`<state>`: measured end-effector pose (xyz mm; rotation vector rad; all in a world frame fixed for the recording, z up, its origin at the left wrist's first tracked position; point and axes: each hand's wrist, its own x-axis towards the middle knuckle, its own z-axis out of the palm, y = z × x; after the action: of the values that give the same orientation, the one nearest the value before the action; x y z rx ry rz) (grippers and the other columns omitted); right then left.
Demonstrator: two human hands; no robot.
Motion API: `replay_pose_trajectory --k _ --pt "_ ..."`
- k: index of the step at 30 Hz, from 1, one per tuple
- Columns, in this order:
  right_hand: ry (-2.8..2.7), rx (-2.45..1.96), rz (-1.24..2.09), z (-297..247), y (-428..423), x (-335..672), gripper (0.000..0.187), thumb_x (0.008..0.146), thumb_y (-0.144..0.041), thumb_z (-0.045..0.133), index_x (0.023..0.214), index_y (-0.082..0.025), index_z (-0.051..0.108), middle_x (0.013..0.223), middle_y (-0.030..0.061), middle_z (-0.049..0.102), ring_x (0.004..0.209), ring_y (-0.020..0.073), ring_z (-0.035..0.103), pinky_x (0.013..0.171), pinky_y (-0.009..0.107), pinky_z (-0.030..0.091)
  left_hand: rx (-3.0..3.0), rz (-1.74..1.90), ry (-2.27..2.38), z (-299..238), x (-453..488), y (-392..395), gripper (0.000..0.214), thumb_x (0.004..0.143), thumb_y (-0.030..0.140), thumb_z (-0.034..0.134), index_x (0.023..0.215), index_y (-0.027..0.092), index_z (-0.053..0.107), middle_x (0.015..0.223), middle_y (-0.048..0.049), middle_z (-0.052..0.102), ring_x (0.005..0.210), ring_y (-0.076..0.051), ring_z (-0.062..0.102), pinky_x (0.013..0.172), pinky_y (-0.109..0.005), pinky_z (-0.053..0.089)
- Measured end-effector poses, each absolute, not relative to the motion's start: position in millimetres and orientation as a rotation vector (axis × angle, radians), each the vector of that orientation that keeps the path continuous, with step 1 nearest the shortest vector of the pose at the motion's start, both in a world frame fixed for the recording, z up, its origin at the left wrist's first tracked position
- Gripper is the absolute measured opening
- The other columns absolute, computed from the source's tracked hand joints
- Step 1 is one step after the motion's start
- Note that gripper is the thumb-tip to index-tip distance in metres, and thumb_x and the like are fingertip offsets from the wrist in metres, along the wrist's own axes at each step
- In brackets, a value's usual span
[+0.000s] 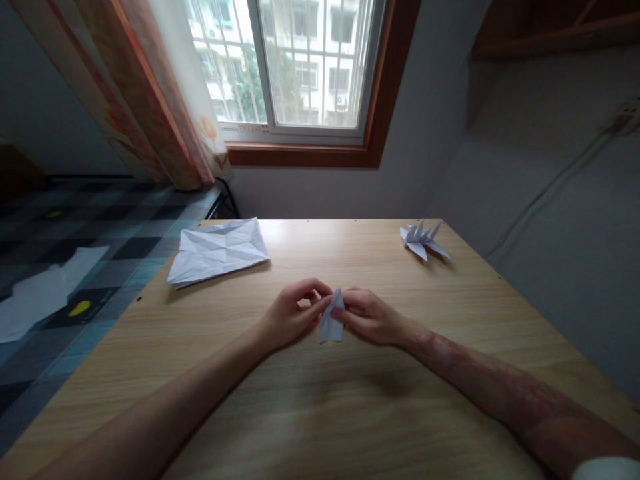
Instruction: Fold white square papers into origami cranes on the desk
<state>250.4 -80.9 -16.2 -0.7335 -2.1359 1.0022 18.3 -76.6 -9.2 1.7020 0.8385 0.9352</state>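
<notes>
A small folded piece of white paper stands between my two hands over the middle of the wooden table. My left hand pinches its upper left edge with closed fingers. My right hand grips its right side, fingers curled. Both forearms rest low over the tabletop.
A creased white sheet lies flat at the table's far left. A finished folded paper figure sits at the far right corner. A bed with a checked cover and loose paper lies to the left. A window and a curtain stand behind.
</notes>
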Motion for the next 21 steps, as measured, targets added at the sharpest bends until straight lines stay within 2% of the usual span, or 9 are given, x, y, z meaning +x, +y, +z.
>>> replay_pose_trajectory --k 5,11,15,21 --pt "-2.171 -0.71 0.962 -17.4 -79.4 249.8 0.045 0.117 -0.05 0.047 0.093 -0.02 0.07 0.084 0.0023 0.067 0.081 0.0185 0.062 0.084 0.031 0.048 1.708 0.904 0.826 -8.1 18.0 -77.0 0.036 0.101 0.051 0.075 0.096 0.015 0.074 0.084 -0.0034 0.069 0.077 -0.015 0.062 0.066 -0.023 0.056" --pt "-2.208 -0.682 0.908 -20.8 -79.0 248.4 0.044 0.112 -0.056 0.058 0.09 -0.022 0.075 0.076 0.0021 0.067 0.079 0.0208 0.063 0.091 0.035 0.053 1.782 0.856 0.836 -10.4 18.2 -75.8 0.04 0.105 0.051 0.069 0.088 0.015 0.072 0.077 -0.0017 0.067 0.069 -0.013 0.058 0.061 -0.021 0.047" --pt "-2.222 -0.664 0.904 -20.5 -78.6 248.0 0.045 0.112 -0.055 0.057 0.088 -0.022 0.075 0.075 0.0021 0.066 0.076 0.0203 0.062 0.09 0.035 0.054 1.837 0.823 0.827 -10.5 16.6 -75.6 0.036 0.107 0.048 0.065 0.094 0.015 0.073 0.081 -0.0031 0.069 0.073 -0.014 0.061 0.064 -0.022 0.048" --pt "-2.142 -0.753 0.949 -18.7 -80.1 248.4 0.052 0.111 -0.062 0.056 0.084 -0.021 0.074 0.071 0.0025 0.063 0.077 0.0213 0.06 0.079 0.033 0.052 1.794 0.825 0.776 -9.8 14.5 -75.9 0.035 0.108 0.05 0.064 0.106 0.016 0.074 0.089 -0.0046 0.072 0.076 -0.015 0.062 0.065 -0.023 0.05"
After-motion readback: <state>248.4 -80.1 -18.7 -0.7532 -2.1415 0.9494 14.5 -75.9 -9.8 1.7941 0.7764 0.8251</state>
